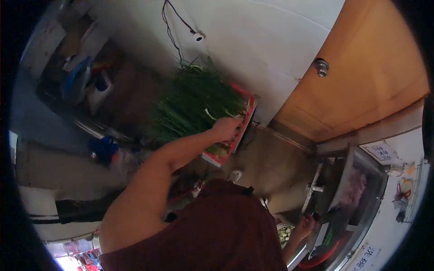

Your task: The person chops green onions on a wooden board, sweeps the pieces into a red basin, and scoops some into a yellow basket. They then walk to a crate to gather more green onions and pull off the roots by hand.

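My left hand (226,129) reaches into a heap of green onions (194,101), at the pale ends beside the crate's right wall. Its fingers are curled round some of the stalks, with the tips partly hidden. The heap lies in a red and white crate (247,113), leaves spreading to the left. Low on the right, my right hand (306,227) is closed on what looks like a dark-handled knife (320,235), its pale blade beside the fingers. This hand is near the edge of a metal sink (382,180).
A wooden door (361,67) with a round knob stands at upper right. Cut pale-green vegetables fill a bucket (285,234) near my right arm. Green stalks (330,235) lie by the sink. Wires hang down the white wall (257,36) behind the crate. Bags (97,90) sit at left.
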A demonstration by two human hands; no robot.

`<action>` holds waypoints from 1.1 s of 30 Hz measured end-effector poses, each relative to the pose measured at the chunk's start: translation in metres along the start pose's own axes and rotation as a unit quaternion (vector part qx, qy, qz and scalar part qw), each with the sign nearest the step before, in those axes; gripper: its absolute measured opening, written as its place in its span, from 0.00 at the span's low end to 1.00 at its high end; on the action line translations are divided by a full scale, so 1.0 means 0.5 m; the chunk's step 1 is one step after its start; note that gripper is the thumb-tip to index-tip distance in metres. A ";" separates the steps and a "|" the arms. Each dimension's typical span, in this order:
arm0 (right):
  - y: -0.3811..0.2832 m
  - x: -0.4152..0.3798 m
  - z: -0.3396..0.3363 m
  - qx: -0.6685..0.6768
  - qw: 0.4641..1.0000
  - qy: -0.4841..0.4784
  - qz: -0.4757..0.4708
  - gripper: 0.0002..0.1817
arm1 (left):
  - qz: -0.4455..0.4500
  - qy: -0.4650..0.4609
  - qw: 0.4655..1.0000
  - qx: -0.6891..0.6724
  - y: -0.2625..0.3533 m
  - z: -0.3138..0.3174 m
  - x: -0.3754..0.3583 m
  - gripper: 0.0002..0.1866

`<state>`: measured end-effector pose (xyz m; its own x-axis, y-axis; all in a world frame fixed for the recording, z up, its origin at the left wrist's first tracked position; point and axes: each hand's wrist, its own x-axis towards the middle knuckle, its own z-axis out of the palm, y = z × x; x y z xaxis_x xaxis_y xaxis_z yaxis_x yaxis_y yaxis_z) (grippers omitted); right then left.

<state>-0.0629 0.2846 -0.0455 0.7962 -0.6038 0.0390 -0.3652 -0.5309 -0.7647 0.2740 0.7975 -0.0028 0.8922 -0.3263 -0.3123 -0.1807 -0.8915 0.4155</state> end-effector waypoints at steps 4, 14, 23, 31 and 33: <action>-0.050 -0.042 0.007 0.031 0.999 0.000 0.011 0.19 | -0.091 0.269 0.954 -0.099 -0.026 0.028 0.061 0.27; -0.108 -0.146 0.005 0.060 0.991 0.030 0.115 0.18 | 0.136 0.085 0.987 0.005 -0.062 -0.020 0.202 0.13; -0.086 -0.293 0.003 0.047 0.978 0.050 0.197 0.20 | 0.127 0.009 0.930 0.346 -0.155 -0.011 0.235 0.51; -0.112 -0.312 0.018 -0.015 0.972 0.001 0.236 0.18 | 0.143 -0.037 0.917 0.369 -0.134 -0.015 0.276 0.43; -0.108 -0.321 0.014 -0.038 0.971 0.009 0.236 0.17 | 0.130 -0.073 0.914 0.378 -0.121 -0.027 0.269 0.41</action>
<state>-0.1676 0.4142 -0.0150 0.5225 -0.8009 -0.2926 -0.7225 -0.2337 -0.6506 0.4108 0.8119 -0.0586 0.7238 -0.5464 -0.4214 -0.6619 -0.7222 -0.2006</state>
